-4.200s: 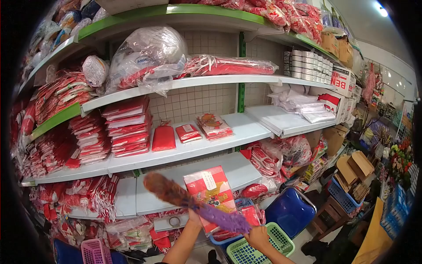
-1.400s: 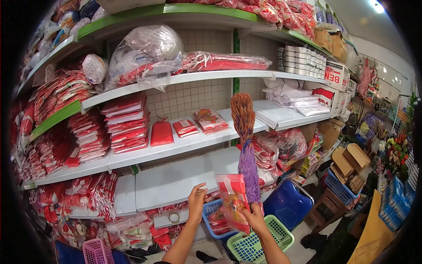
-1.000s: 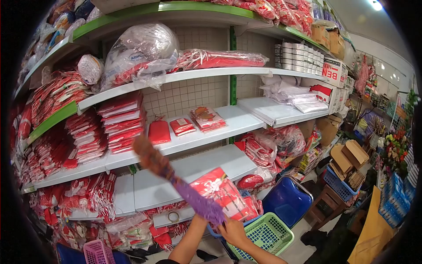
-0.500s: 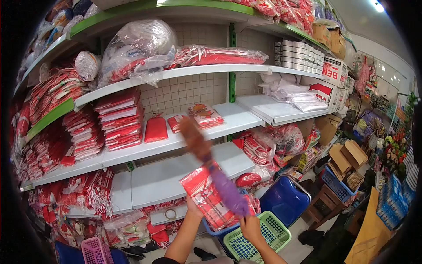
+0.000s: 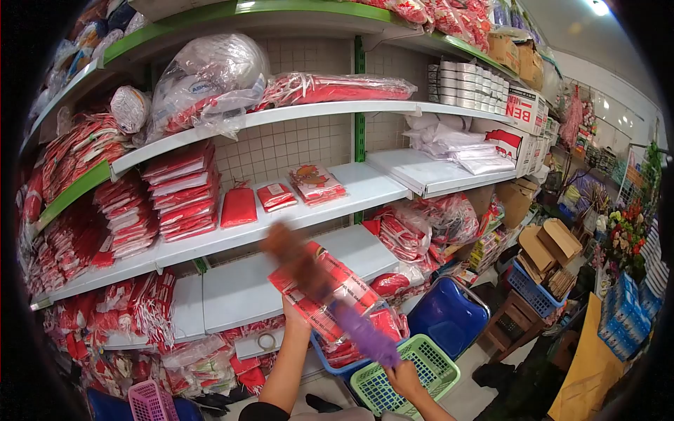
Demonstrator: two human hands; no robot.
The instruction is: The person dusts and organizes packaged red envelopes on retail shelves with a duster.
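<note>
My left hand (image 5: 295, 317) grips a red-and-white printed plastic packet (image 5: 359, 286) by its lower left side, in front of the low white shelf. In my right hand (image 5: 405, 379) is a feather duster (image 5: 365, 335), held by the end of its purple handle. Its brown feather head, smeared by motion, lies across the packet in this view and hides part of it. Below the packet, a blue basket (image 5: 324, 356) holds more red packets. Close under my right hand stands a light green basket (image 5: 449, 359).
Red packets (image 5: 239, 206) and stacked red-and-white bundles (image 5: 184, 193) sit on the middle shelf (image 5: 330, 210). To the right are a blue chair (image 5: 449, 306) and a blue crate (image 5: 537, 289) with cardboard on a wooden stool. A pink basket (image 5: 151, 401) stands lower left.
The packet has moved slightly left and turned flatter. The duster's head has come down and left from near the middle shelf to across the packet.
</note>
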